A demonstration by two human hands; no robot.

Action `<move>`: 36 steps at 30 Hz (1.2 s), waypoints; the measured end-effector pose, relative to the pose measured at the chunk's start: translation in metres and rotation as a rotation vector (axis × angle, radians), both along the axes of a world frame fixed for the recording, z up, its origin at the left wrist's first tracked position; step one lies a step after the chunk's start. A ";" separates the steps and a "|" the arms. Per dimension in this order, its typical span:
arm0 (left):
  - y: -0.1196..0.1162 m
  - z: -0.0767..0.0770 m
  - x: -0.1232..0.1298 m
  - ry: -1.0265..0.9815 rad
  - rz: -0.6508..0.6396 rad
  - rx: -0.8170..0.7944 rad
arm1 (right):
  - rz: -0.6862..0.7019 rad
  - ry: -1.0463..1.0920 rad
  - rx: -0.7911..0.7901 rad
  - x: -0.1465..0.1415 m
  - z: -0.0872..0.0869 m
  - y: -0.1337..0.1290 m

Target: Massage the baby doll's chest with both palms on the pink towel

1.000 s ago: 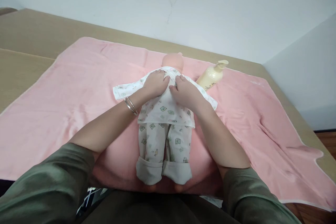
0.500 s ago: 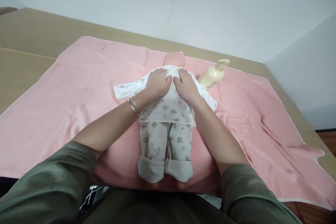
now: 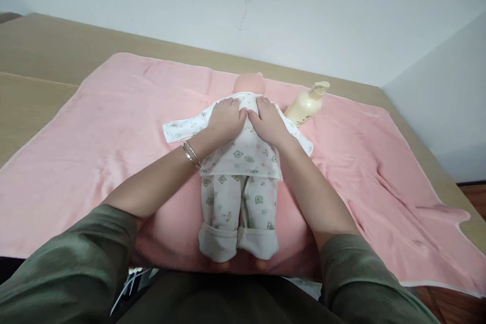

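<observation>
The table (image 3: 49, 45) is underlying a pink cloth (image 3: 132, 106), which is probably cushioning the clothed doll (image 3: 243, 164) at centre. The doll is lying lengthwise, head at 12 o'clock, feet pointing to 6 beside the near edge. Left hand (image 3: 227, 120) and right hand (image 3: 269, 122) are resting open, palms down, on its upper shirt at 11 and 1, presumably spreading contact evenly; neither is gripping. The pump bottle (image 3: 305, 107) is leaning at 2, close to a sleeve, restricting that side; open cloth is extending towards 9 and 4.
</observation>
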State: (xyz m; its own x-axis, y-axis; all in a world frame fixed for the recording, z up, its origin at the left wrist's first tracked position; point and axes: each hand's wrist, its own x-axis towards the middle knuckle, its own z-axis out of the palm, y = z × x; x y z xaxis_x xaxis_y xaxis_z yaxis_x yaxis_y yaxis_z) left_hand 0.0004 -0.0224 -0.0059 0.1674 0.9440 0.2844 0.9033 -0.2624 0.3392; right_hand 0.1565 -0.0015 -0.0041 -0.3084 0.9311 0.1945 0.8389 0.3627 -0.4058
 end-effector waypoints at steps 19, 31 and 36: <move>0.014 0.004 -0.015 -0.116 -0.038 -0.119 | 0.017 -0.249 0.038 -0.027 0.025 -0.045; -0.007 0.028 -0.009 -0.060 -0.091 -0.199 | -0.069 -0.170 -0.060 -0.009 0.019 -0.017; 0.016 0.014 -0.021 -0.167 -0.064 -0.196 | -0.025 -0.284 -0.011 -0.025 0.027 -0.047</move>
State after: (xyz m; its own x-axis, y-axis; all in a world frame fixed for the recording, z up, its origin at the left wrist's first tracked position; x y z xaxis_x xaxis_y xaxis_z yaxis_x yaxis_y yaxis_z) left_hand -0.0210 -0.0066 0.0080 0.1949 0.9728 0.1255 0.8142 -0.2317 0.5323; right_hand 0.1315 -0.0485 0.0227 -0.3265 0.9405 0.0936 0.9281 0.3378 -0.1564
